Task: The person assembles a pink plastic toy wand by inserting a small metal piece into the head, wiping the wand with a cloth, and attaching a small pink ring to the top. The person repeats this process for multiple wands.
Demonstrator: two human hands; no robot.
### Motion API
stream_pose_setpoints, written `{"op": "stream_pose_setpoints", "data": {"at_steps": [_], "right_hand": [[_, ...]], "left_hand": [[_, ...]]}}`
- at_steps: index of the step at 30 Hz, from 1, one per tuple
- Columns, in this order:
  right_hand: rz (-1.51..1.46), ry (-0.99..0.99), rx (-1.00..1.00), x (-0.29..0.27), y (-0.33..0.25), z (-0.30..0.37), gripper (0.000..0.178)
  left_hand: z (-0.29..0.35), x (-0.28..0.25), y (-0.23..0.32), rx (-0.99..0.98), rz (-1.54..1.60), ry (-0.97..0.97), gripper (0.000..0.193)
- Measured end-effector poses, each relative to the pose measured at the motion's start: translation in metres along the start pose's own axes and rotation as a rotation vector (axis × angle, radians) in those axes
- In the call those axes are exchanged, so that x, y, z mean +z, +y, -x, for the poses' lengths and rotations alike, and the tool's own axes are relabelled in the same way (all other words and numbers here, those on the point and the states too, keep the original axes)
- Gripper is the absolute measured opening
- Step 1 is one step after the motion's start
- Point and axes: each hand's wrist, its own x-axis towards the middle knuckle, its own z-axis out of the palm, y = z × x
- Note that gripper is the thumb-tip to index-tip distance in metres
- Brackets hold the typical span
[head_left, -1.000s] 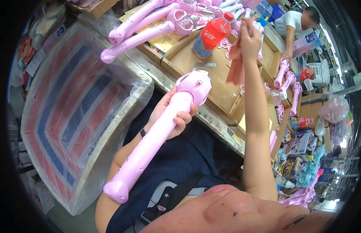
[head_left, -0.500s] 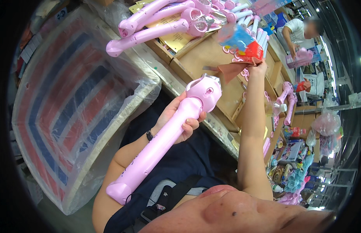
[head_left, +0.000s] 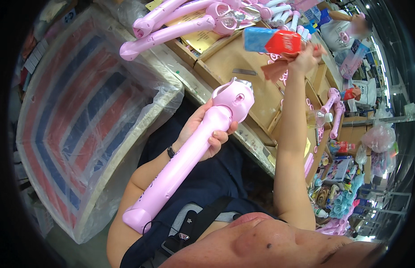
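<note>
My left hand [head_left: 205,134] is wrapped around a long pink plastic handle [head_left: 171,174], close under its wide round head. The handle slants across my chest, its head up toward the bench, and a bit of clear or shiny material shows at the head's open end. Stretched out over the bench, my right hand [head_left: 304,60] is slightly smeared, with a brown cloth [head_left: 276,69] bunched at its fingers. Right beside those fingers is a blue-and-red bottle-like container [head_left: 285,42]; whether the hand also grips it is hard to see.
A shallow wooden tray [head_left: 229,58] holds a thin metal strip [head_left: 244,71] and small pink rings. More pink handles [head_left: 167,38] lie at its far left. A plastic-covered striped panel [head_left: 100,120] stands at left. A clear bottle [head_left: 319,118] lies right of my forearm. Another person [head_left: 339,33] works beyond.
My right hand has moved slightly farther away and right, with the cloth. The blue-and-red container has shifted away and turned more level. My left hand keeps its hold on the pink handle.
</note>
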Motion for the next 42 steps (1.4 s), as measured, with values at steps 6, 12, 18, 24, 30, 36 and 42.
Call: {"op": "stream_pose_setpoints", "data": {"at_steps": [6,12,18,24,30,36,42], "right_hand": [[0.382,-0.464,-0.518,0.027,0.008,0.03,0.03],[0.231,-0.423,-0.214,-0.011,-0.063,0.077,0.025],[0.859,-1.145,-0.689,-0.062,-0.111,0.167,0.031],[1.011,-1.289,-0.807,-0.067,-0.127,0.17,0.042],[0.847,-1.367,-0.909,-0.068,-0.126,0.165,0.047],[0.828,-1.302,-0.991,-0.074,-0.122,0.157,0.035],[0.888,-1.228,-0.914,-0.075,-0.119,0.157,0.026]], "left_hand": [[-0.003,0.002,-0.006,0.006,-0.04,-0.004,0.058],[-0.005,0.005,-0.011,0.045,-0.124,0.043,0.057],[-0.01,0.005,-0.012,0.104,-0.382,0.146,0.056],[-0.013,0.005,-0.018,0.172,-0.47,0.241,0.054],[-0.015,0.003,-0.02,0.148,-0.453,0.168,0.052],[-0.015,0.004,-0.021,0.152,-0.431,0.207,0.053],[-0.015,0.005,-0.02,0.157,-0.48,0.245,0.054]]}}
